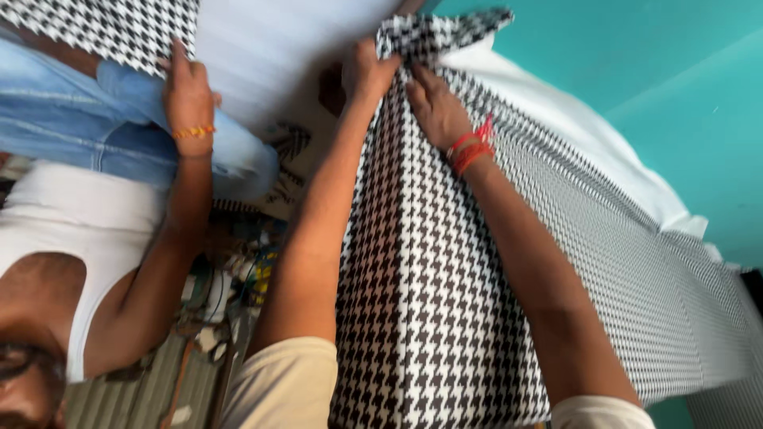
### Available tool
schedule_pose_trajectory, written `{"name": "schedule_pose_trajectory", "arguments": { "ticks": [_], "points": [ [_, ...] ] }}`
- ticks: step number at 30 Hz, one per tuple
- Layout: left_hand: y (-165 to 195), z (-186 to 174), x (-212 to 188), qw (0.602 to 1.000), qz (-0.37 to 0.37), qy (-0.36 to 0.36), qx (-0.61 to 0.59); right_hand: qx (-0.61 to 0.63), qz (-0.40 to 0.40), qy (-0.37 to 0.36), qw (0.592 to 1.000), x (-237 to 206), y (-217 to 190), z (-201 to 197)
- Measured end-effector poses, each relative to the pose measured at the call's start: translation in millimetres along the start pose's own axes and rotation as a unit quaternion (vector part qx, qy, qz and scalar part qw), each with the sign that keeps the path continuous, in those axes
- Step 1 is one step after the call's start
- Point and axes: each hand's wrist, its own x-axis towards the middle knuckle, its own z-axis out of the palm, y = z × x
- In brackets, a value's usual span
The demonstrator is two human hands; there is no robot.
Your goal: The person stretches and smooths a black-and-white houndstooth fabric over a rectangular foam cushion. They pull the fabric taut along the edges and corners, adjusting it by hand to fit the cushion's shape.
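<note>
At the far end of the houndstooth fabric (445, 262), both hands meet on its bunched corner. The cloth's long axis runs from there toward the near right. The left hand (367, 75) is clamped on the corner; the right hand (435, 107) lies flat just beside it, fingers seemingly together. At far left, a co-worker's hand (187, 95) rests on the white sheet (278, 48). No containers show.
</note>
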Motion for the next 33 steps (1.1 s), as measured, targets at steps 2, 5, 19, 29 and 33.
{"name": "schedule_pose_trajectory", "arguments": {
  "ticks": [2, 5, 19, 29, 33],
  "points": [
    [3.5, 0.3, -4.5, 0.997, -0.055, -0.054, -0.019, -0.004, 0.029, -0.041, 0.999, 8.6, 15.3, -2.8],
    [7.7, -10.6, 6.4, 0.993, -0.078, -0.073, -0.039, -0.007, -0.015, -0.061, 0.998, 25.4, 15.5, -2.1],
    [-75.5, -49.0, -45.4, 0.936, -0.085, -0.26, -0.221, -0.03, 0.083, -0.06, 0.994, 14.0, 3.6, 11.1],
    [-54.3, -56.5, -109.0, 1.0, -0.001, -0.005, 0.01, 0.041, 0.11, -0.064, 0.991, -122.8, 36.7, -39.0],
    [-51.1, -53.0, -106.6, 0.998, 0.047, 0.033, 0.004, -0.005, 0.276, 0.044, 0.96, -288.3, 141.9, -115.9]
  ]
}}
